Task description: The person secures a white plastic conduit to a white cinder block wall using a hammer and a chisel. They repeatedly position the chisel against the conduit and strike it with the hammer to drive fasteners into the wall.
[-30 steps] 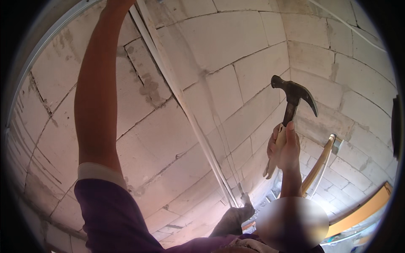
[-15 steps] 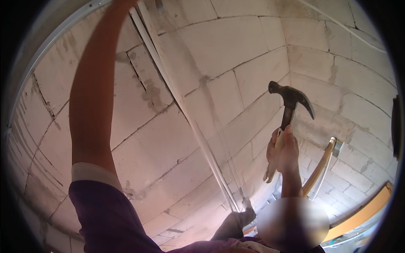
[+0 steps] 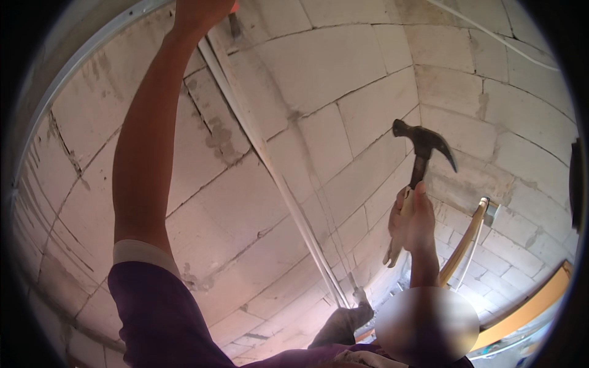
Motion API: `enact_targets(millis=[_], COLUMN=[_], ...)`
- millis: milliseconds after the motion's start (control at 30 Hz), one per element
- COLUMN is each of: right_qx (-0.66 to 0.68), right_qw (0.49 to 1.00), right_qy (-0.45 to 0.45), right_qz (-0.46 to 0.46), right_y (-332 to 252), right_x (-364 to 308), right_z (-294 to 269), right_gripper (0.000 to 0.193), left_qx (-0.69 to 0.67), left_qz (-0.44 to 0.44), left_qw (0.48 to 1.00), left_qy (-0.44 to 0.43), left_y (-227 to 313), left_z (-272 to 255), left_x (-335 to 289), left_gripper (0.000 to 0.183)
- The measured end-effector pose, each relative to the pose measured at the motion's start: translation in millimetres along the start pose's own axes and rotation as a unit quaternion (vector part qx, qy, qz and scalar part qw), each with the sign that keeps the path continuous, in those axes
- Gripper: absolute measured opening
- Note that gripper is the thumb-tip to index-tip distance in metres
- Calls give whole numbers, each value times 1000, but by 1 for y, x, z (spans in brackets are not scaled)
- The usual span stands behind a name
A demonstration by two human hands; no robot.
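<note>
The right hand (image 3: 412,222) is closed round the pale wooden handle of a dark steel claw hammer (image 3: 422,153), gripping high up near the head, with the striking face turned toward the wall and the claw pointing back into the room. The left hand (image 3: 199,9) is stretched far overhead, pressed against the top of a long thin white strip (image 3: 276,178) that runs down the pale grey block wall (image 3: 343,67) to the floor; something small and orange shows beside its fingers. To drive well here, I reckon the grip wants sliding lower on the handle for a fuller swing, the strip kept flat to the blocks, and the blow landing clear of the upper fingers. Much is out of reach for the eye: the left hand is cut off by the picture's top rim, so I cannot tell whether it pinches a nail or clip or merely lies on the strip. The orange object is too cropped to name. A purple sleeve (image 3: 159,313) fills the lower edge, and a curved wooden piece (image 3: 463,248) leaning by the wall is hard to identify.
</note>
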State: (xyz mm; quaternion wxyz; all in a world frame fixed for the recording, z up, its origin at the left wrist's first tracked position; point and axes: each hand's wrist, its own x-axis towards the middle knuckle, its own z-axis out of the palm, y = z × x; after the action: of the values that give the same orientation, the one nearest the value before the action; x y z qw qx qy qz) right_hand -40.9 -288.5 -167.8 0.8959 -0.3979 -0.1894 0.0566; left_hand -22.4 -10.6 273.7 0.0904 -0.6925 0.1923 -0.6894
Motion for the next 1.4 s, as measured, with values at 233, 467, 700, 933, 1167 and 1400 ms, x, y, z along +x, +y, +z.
enact_targets(millis=[233, 467, 700, 933, 1167, 1400], right_qx=[20, -51, -37, 9, 2, -106], right_qw=[999, 998, 999, 997, 998, 994], right_qy=[-3, -38, -17, -6, -39, -15], right_qz=[44, 21, 34, 74, 52, 5], right_y=[6, 19, 16, 26, 26, 20], right_x=[-2, 2, 5, 6, 7, -3], right_z=[24, 17, 26, 28, 28, 10], right_gripper=[56, 62, 61, 58, 55, 62], left_qx=[7, 9, -5, -95, 25, 11], left_qz=[-42, 28, 43, -45, 13, 41], left_qw=[999, 999, 999, 994, 1000, 999], left_qy=[-15, 22, -1, -8, -7, -22], left_y=[0, -6, -2, 24, 9, 32], left_z=[-25, -19, -17, -61, -62, -20], left_x=[-9, -14, -4, -2, 2, -39], left_gripper=[37, 44, 46, 50, 50, 50])
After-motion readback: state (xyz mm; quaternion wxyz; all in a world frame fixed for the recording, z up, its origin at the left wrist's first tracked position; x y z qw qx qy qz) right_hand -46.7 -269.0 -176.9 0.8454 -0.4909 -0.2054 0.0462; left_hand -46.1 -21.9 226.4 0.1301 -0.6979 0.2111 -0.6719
